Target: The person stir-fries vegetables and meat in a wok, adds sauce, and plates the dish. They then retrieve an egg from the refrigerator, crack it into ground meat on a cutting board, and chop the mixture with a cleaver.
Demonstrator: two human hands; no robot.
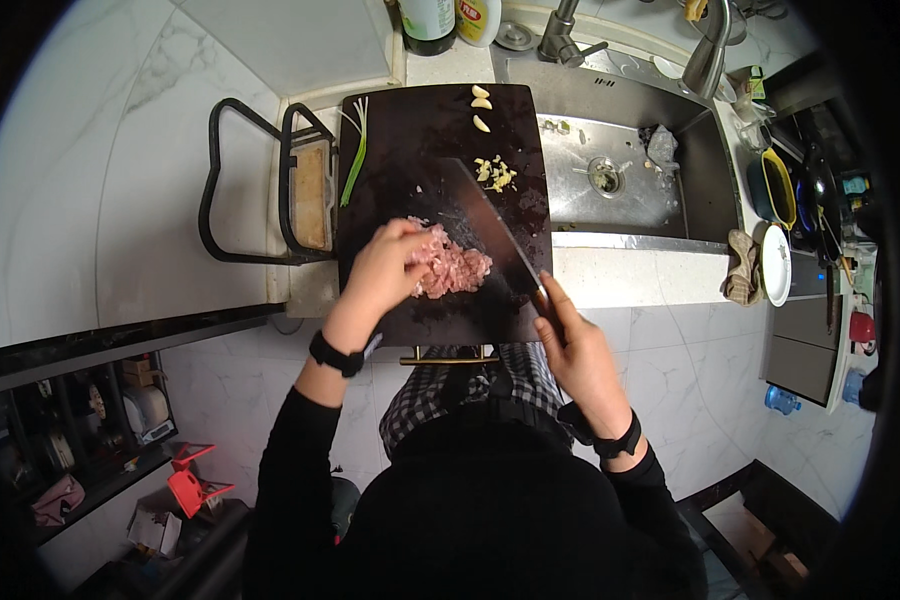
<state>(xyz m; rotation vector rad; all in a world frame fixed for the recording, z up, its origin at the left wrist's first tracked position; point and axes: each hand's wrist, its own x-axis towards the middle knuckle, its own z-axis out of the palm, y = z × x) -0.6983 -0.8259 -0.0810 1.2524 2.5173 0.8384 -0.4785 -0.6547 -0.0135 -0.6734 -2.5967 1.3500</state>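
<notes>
Chopped raw meat (pixel 454 268) lies in a heap on a dark cutting board (pixel 405 150). My left hand (pixel 390 266) touches the heap's left side with curled fingers; whether it grips a piece cannot be told. In my right hand (pixel 576 337) is the handle of a cleaver (pixel 491 225), its broad blade slanting up and left over the board, right of the meat. Chopped garlic (pixel 497 174) lies near the board's right side, with several garlic cloves (pixel 481 103) beyond it. Green onion stalks (pixel 355 161) rest along the left edge.
A stainless steel sink (pixel 577 172) with a faucet (pixel 562 41) adjoins the board on the right. On the left stands a black metal rack (pixel 214 180). Bottles (pixel 427 26) stand behind the board. A cloth (pixel 742 268) and white plate (pixel 776 265) lie right of the sink.
</notes>
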